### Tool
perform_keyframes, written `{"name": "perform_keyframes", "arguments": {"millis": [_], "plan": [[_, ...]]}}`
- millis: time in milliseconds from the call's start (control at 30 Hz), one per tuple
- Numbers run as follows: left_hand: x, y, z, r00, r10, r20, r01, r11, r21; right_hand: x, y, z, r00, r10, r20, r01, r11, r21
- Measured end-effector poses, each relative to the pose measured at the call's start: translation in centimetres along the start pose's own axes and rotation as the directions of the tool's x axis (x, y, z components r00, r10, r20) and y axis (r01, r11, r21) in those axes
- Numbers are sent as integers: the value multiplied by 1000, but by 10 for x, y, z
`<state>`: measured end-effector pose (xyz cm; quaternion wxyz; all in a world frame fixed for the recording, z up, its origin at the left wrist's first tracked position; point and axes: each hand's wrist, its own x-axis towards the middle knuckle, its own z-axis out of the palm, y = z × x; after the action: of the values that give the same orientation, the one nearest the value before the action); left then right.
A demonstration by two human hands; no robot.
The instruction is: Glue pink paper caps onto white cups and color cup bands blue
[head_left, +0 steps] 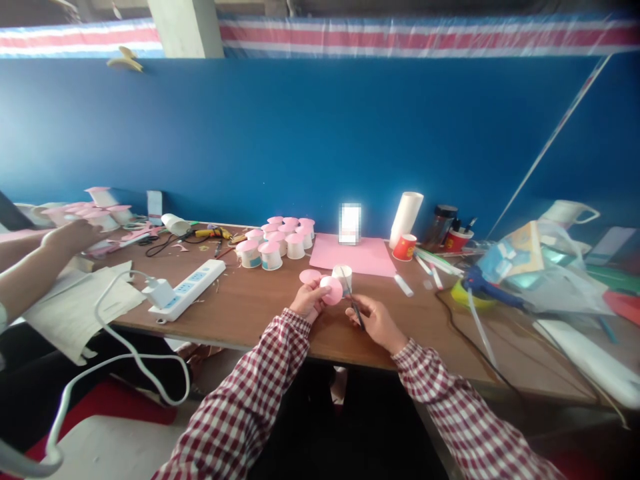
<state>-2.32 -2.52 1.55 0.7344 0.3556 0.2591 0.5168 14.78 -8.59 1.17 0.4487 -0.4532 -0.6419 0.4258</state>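
Observation:
In the head view, my left hand [309,299] is closed on a round pink paper disc [331,291], pinched by its edge. My right hand [376,321] grips a pair of dark-handled scissors [356,308], their blades pointing up beside the disc. A white paper cup [343,275] stands just behind the disc, partly hidden by it. To its left, another pink disc [310,276] shows above my left fingers; what it rests on is hidden. Farther back and left, several white cups with pink paper tops [271,250] stand grouped together.
A pink sheet [370,263] lies behind the cup. A red cup [404,247] and a white roll [406,217] stand right of it. A glue gun [493,288] with its cord lies right. Left are a power strip [193,291] and another person's arm [47,257].

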Motion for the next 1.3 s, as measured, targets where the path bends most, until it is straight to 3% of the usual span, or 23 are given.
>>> {"name": "perform_keyframes", "arguments": {"millis": [133,267,433,533,733,867,967,1300], "plan": [[1,-1,-1,1000,-8,-12,8,1000,7,1,-1,-8,968,-122,-221,74,975,-212],[2,-1,-3,999,-19,-27,20,1000,23,8,-3,-33,924,-203,-325,-11,833,-553],[2,-1,-2,999,-24,-46,25,999,25,21,-5,-72,914,-67,-401,-256,670,-697],[0,0,-1,999,-21,-46,22,1000,20,30,-9,-85,924,-3,-383,-314,567,-762],[-3,4,4,1000,-27,-13,27,1000,14,46,-14,-92,957,102,-272,-275,624,-731],[-3,5,5,1000,-15,-22,15,1000,10,50,-11,-92,929,39,-367,-329,539,-776],[-3,4,4,1000,-10,-17,10,1000,6,52,-8,-91,937,34,-348,-320,484,-814],[0,0,-1,999,-18,-33,19,1000,16,57,-1,-95,952,85,-294,-291,549,-784]]}}
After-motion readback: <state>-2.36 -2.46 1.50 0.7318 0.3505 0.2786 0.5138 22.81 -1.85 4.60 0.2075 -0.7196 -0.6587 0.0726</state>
